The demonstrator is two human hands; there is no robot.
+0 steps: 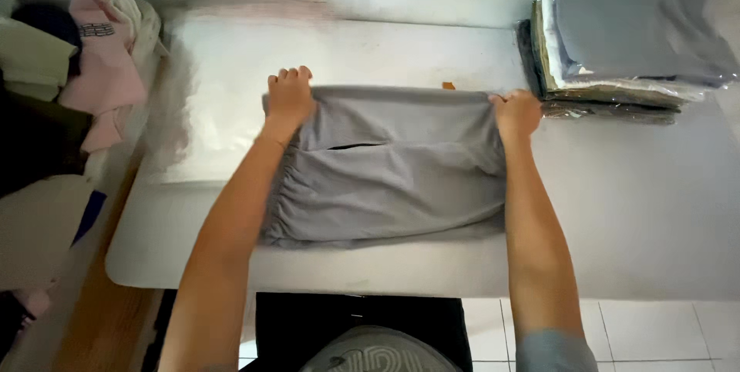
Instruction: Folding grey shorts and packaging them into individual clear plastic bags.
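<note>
- A pair of grey trousers (385, 171) lies folded on the pale table (632, 210), in front of the person and a little left of the table's middle.
- The folded bundle's long axis runs left to right across the table, parallel to the near edge.
- The gathered, elastic end sits at the left, by the left forearm; the smoother end points right, towards the stack of bagged clothes (624, 33).
- A dark slit, perhaps a pocket opening, shows on the upper layer just right of the left wrist.
- The left hand (289, 98) is on the far left corner of the trousers, knuckles up, fingers curled over the far edge and gripping the cloth.
- The right hand (516, 114) is on the far right corner, clenched round a pinch of the same far edge.
- Both arms reach straight out from the body, nearly parallel, elbows low near the table's near edge; the 2 hands are well apart, 1 at each end of the far edge.
- A sheet of clear plastic (231, 94) lies flat under and beyond the left part of the trousers.
- A heap of loose clothes (77, 71), pink, cream and dark, sits off the table's left end.
- A small orange scrap (448, 86) lies just past the far edge of the trousers.
</note>
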